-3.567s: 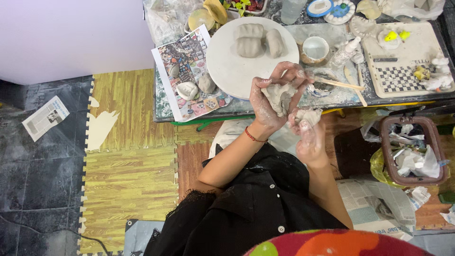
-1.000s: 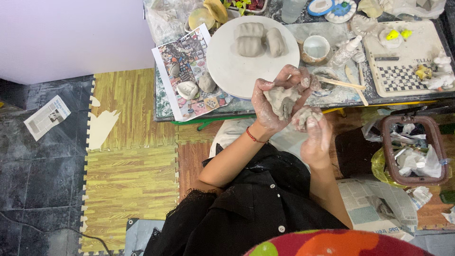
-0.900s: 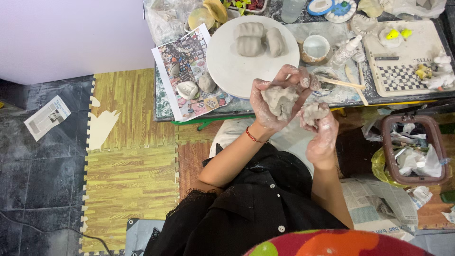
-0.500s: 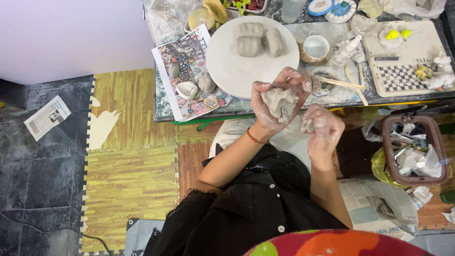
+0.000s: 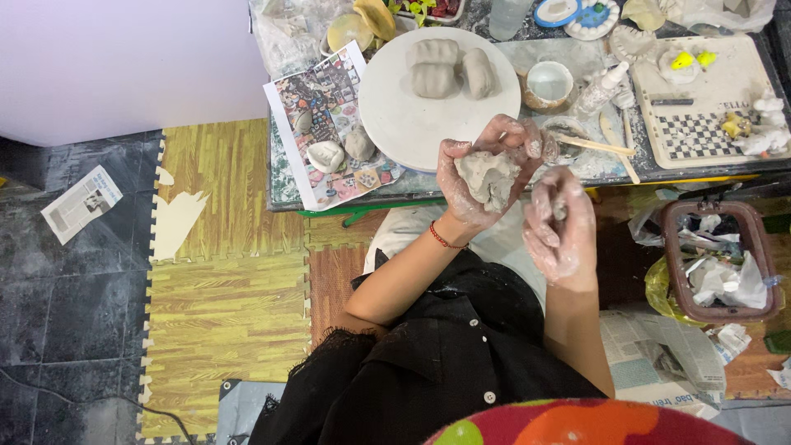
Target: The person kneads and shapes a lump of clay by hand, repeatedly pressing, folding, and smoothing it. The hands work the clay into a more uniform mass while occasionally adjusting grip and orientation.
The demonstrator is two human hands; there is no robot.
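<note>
Right of frame centre, your left hand cups the clay lump while your right hand pinches a crumb; loosen either grip and the clay likely drops to the floor.

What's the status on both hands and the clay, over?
Left hand cupped around a grey clay lump, held above the table edge. Right hand apart, fingers curled on a small clay bit. Nothing between the hands; white round board behind.

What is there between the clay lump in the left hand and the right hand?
Nothing: in the head view, a bare gap separates the clay lump from the right hand.
</note>
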